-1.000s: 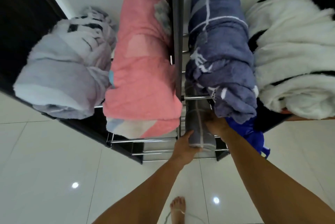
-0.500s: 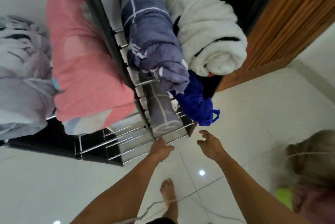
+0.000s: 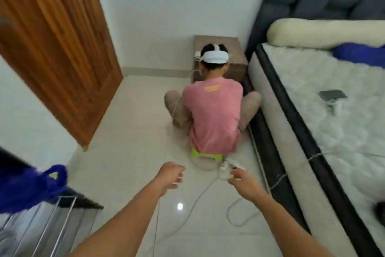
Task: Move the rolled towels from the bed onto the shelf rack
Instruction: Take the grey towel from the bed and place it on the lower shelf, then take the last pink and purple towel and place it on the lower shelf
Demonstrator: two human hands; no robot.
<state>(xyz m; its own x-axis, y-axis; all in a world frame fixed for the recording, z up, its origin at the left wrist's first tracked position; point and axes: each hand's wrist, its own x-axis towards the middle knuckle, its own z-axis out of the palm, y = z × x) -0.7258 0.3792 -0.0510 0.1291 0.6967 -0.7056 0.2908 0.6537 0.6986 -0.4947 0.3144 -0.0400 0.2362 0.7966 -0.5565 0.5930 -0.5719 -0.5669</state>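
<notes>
The bed [image 3: 325,123] with its white quilted mattress fills the right side. On its far end lie a cream rolled towel [image 3: 325,30] and, just in front of it, a blue towel [image 3: 358,53]. Only a corner of the metal shelf rack [image 3: 48,221] shows at the lower left, with a blue cloth [image 3: 29,186] hanging over it. My left hand [image 3: 169,175] and my right hand [image 3: 243,181] are stretched out over the floor, both empty with fingers loosely apart, well away from bed and rack.
A person in a pink shirt [image 3: 212,115] sits on the floor ahead, back to me, beside the bed. White cables [image 3: 200,196] trail across the tiles. A wooden door [image 3: 52,48] stands open at left. A brown bedside box [image 3: 218,56] sits against the wall. A dark phone [image 3: 333,95] lies on the mattress.
The view has swung right from the rack to the room and bed. My hands let go of the grey towel on the rack's lower shelf and now hang empty over the floor.
</notes>
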